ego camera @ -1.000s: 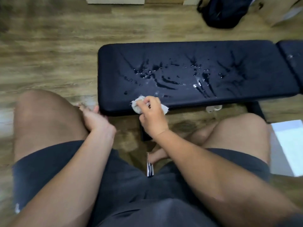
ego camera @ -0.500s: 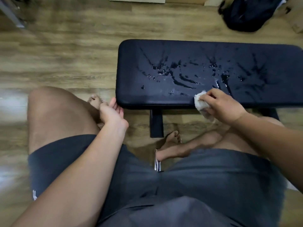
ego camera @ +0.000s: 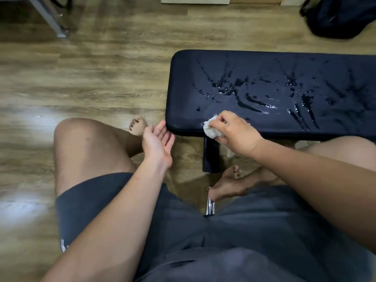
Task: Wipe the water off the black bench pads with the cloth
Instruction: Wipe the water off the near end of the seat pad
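Note:
A black bench pad (ego camera: 264, 68) lies across the right half of the view, its top streaked and beaded with water (ego camera: 244, 92). My right hand (ego camera: 234, 131) is closed around a bunched white cloth (ego camera: 211, 129) and presses it on the pad's near edge, close to the left end. My left hand (ego camera: 158, 141) hovers open, palm up, beside the pad's near left corner, with its fingertips almost touching the pad. It holds nothing.
The bench's black leg (ego camera: 211, 157) stands under the pad, with a chrome bar (ego camera: 210, 204) between my knees. My bare knees and feet sit on the wooden floor (ego camera: 91, 78). A dark bag (ego camera: 341, 15) lies at the far right and a metal frame leg (ego camera: 50, 19) at the far left.
My right hand slid the cloth back left along the pad's near edge. My left hand opened, turned palm up and came closer to the pad's corner. The view shifted left.

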The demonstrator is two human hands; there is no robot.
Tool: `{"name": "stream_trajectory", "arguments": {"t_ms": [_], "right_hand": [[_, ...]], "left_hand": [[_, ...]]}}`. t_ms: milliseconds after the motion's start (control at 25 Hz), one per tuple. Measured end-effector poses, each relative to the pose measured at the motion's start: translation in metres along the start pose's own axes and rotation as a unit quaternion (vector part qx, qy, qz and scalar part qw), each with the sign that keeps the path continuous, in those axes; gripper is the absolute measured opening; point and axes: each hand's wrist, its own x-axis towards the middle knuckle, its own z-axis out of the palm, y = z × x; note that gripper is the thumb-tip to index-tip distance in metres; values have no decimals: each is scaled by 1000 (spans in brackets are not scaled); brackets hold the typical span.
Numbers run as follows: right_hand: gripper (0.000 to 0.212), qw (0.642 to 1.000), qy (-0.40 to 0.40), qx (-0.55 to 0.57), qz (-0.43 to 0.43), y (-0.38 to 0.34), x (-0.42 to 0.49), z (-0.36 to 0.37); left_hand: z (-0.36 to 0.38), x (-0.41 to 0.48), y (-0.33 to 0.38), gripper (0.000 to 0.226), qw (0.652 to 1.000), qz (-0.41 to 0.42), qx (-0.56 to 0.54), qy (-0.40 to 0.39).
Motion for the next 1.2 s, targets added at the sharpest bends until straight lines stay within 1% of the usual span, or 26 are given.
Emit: {"name": "stream_trajectory", "arguments": {"t_ms": [80, 120, 200, 240, 280, 360, 440, 480, 520, 560, 600, 640, 680, 720, 760, 800, 840, 880, 960, 1000, 1040, 1080, 1120, 1160, 1200], "right_hand": [[35, 1000, 13, -6, -11, -19, 13, 1], [34, 1000, 15, 11, -23, -40, 30, 2], [29, 998, -22, 47, -18, -82, 68, 6], [27, 998, -34, 42, -15, -95, 79, 8], [27, 999, -26, 20, -27, -97, 80, 9], [30, 998, -3, 2, -56, -68, 55, 3], [35, 999, -11, -3, -47, -15, 13, -9], [38, 999, -23, -19, -34, 13, -7, -19], [41, 999, -30, -35, -16, 39, -24, -27], [45, 998, -31, -48, 15, 58, -38, -34], [47, 996, -23, -53, 61, 70, -48, -37], [47, 993, -5, -46, 113, 73, -53, -35], [45, 988, 20, -30, 150, 71, -54, -30], [41, 985, 40, -5, 169, 60, -52, -24], [38, 985, 59, 16, 161, 44, -46, -18], [35, 988, 66, 26, 135, 23, -32, -11], [33, 993, 57, 26, 105, 0, -13, -4], [31, 995, 48, 31, 86, -26, 10, 2], [23, 994, 21, 67, 88, -80, 59, 8], [22, 994, 8, 70, 79, -102, 76, 7], [24, 997, 7, 52, 51, -113, 83, 4], [26, 999, 14, 27, 15, -112, 81, 3], [26, 999, 31, 15, -21, -101, 71, 1], [25, 998, 35, 16, -39, -80, 55, 1], [25, 999, 27, 20, -39, -54, 36, 0]], "left_hand": [[1, -2, -2, 52, 1000, 6, 27, -5], [0, -3, -2, 54, 999, 8, 38, -12], [-5, -2, 2, 58, 998, 5, 46, -39], [-8, -2, 4, 60, 998, -3, 44, -53], [-11, -3, 5, 61, 997, -12, 47, -62], [-14, -7, 4, 59, 995, -13, 63, -70], [-9, -10, -1, 53, 994, 14, 97, -51], [-6, -11, -5, 49, 989, 44, 138, -34], [-2, -12, -7, 47, 973, 88, 211, -22], [0, -12, -7, 47, 939, 139, 314, -24], [-1, -11, -8, 50, 881, 184, 435, -39], [-4, -9, -7, 56, 809, 209, 546, -56], [-7, -8, -6, 62, 743, 215, 630, -71], [-9, -7, -6, 67, 692, 214, 685, -83], [-10, -7, -7, 70, 655, 217, 719, -88], [-11, -7, -10, 72, 630, 223, 739, -86], [-11, -8, -13, 73, 620, 237, 744, -81], [-11, -9, -14, 73, 631, 265, 725, -75], [-10, -10, -11, 70, 688, 333, 643, -47], [-10, -11, -9, 69, 708, 358, 608, -24], [-11, -12, -6, 70, 712, 375, 593, -8], [-12, -12, -4, 70, 703, 386, 597, -5], [-11, -13, -3, 70, 686, 389, 615, -18], [-10, -14, -5, 70, 663, 386, 640, -41], [-8, -15, -11, 69, 635, 378, 670, -70]]}}
